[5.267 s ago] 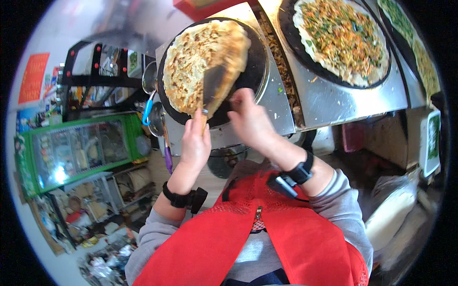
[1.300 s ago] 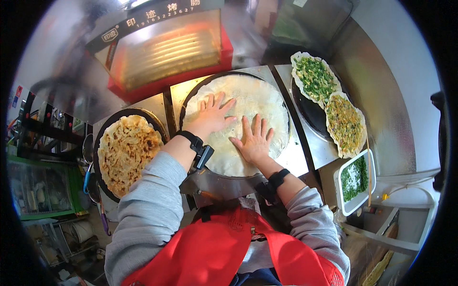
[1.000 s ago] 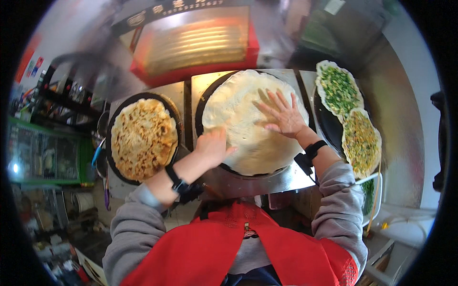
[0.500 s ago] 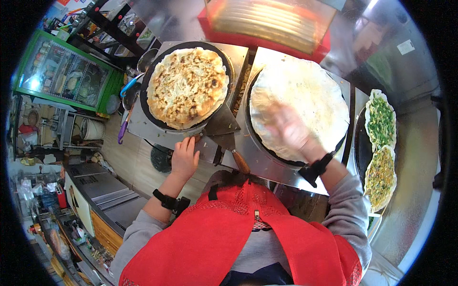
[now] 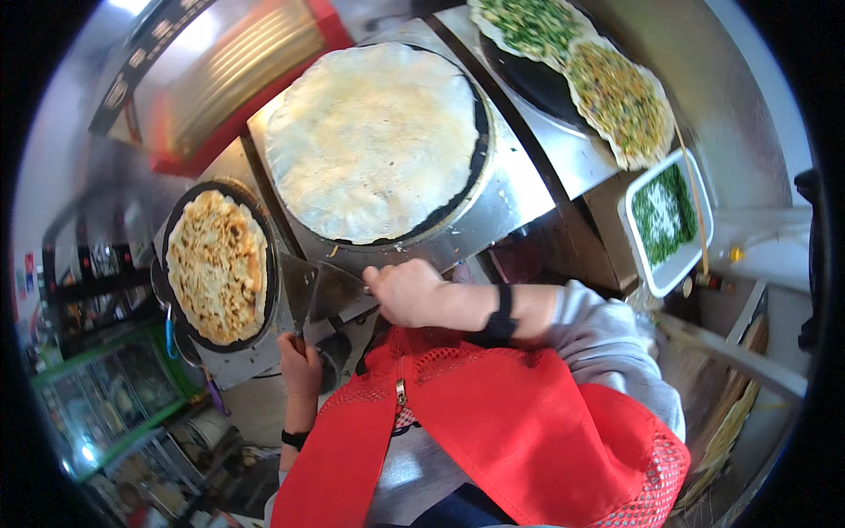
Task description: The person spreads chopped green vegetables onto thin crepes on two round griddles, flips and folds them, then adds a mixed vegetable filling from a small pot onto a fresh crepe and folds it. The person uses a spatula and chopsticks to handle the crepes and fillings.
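Observation:
My left hand is closed around the handle of a flat metal scraper, whose blade points up beside the left griddle. My right hand grips a second scraper by its handle, with the blade close to the first. Both blades are near the front edge between two griddles; whether they touch I cannot tell. A large pale flatbread covers most of the middle round griddle. On the left griddle lies a browned, spotted flatbread.
Two topped flatbreads, one green and one yellowish, lie at a third griddle. A white tub of chopped greens stands right, a stick across it. A red-edged warmer box is behind. A green-framed cabinet stands lower left.
The view has turned to the right. My right hand has come off the pale flatbread and now grips the second scraper's handle. My left hand now grips its scraper's handle.

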A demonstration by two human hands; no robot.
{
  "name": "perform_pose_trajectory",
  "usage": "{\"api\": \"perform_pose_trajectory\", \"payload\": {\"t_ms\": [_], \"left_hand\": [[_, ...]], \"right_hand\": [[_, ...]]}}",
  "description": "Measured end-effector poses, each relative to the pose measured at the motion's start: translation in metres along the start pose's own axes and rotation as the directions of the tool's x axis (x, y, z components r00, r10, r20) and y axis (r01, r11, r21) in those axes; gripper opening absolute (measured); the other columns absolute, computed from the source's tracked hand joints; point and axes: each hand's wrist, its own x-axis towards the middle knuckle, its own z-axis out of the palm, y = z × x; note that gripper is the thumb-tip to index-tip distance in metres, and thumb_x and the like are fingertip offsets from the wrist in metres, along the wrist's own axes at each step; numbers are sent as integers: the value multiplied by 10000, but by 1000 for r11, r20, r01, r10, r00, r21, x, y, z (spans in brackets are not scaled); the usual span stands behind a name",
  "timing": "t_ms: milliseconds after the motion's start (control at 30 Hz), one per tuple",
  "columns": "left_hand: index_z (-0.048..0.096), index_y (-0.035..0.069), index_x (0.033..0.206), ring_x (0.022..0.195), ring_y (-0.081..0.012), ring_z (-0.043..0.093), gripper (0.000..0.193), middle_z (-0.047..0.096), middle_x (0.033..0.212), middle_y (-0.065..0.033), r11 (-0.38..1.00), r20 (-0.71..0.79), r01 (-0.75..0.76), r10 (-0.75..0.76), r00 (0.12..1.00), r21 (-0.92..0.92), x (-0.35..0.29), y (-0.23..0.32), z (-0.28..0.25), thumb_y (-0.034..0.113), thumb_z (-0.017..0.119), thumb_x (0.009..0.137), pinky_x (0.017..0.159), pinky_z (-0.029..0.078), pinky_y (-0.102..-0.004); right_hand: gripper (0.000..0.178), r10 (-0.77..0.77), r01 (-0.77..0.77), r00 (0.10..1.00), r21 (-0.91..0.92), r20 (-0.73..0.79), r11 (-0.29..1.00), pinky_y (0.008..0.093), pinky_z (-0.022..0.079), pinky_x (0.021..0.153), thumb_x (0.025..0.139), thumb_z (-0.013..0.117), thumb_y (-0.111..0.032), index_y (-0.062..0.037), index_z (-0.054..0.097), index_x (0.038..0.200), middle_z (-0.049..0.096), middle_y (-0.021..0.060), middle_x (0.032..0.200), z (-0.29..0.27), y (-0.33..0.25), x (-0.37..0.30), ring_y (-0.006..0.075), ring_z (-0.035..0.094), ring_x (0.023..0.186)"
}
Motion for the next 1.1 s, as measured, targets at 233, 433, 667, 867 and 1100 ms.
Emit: {"api": "perform_pose_trajectory", "payload": {"t_ms": [233, 433, 667, 867, 1100], "left_hand": [[466, -42, 1070, 873, -464, 559, 247, 555, 939, -299, 883, -106, -414, 444, 890, 220, 87, 69, -17, 139, 514, 908, 751, 436, -497], [370, -8, 1051, 850, -494, 576, 235, 588, 865, -314, 796, 286, -394, 287, 914, 460, 128, 109, 0, 77, 487, 867, 708, 451, -537], [362, -28, 1079, 861, -499, 572, 265, 580, 884, -319, 755, 343, -464, 330, 879, 463, 138, 94, -1, 40, 490, 857, 710, 454, -526], [382, -9, 1011, 836, -503, 566, 185, 586, 840, -296, 776, 116, -477, 474, 873, 413, 117, 109, -5, 81, 493, 894, 700, 450, -530], [364, -11, 1036, 821, -501, 578, 216, 598, 830, -302, 726, 339, -486, 355, 871, 487, 122, 120, 8, 65, 484, 873, 705, 455, -539]], "right_hand": [[196, 361, -351, 734, 134, -575, 927, 465, 526, 577, 855, 536, -155, -47, 462, 1001, 638, 172, 740, -68, 99, -78, 367, 648, 689], [189, 470, -497, 853, -84, -227, 864, 407, 543, 724, 893, 507, -86, -16, 522, 1069, 683, 183, 995, -71, 141, -58, 315, 678, 922], [174, 409, -459, 821, -33, -398, 888, 402, 542, 702, 842, 565, -88, -38, 516, 1001, 682, 154, 900, -55, 149, -62, 320, 679, 864], [205, 589, -234, 334, 540, -736, 808, 477, 497, 655, 846, 600, -156, -55, 474, 972, 646, 193, 831, -6, 150, -121, 413, 623, 788], [248, 830, -52, -158, 844, -534, 534, 341, 452, 577, 823, 697, -157, -26, 508, 915, 561, 117, 677, 89, 147, -151, 230, 542, 585]]}}
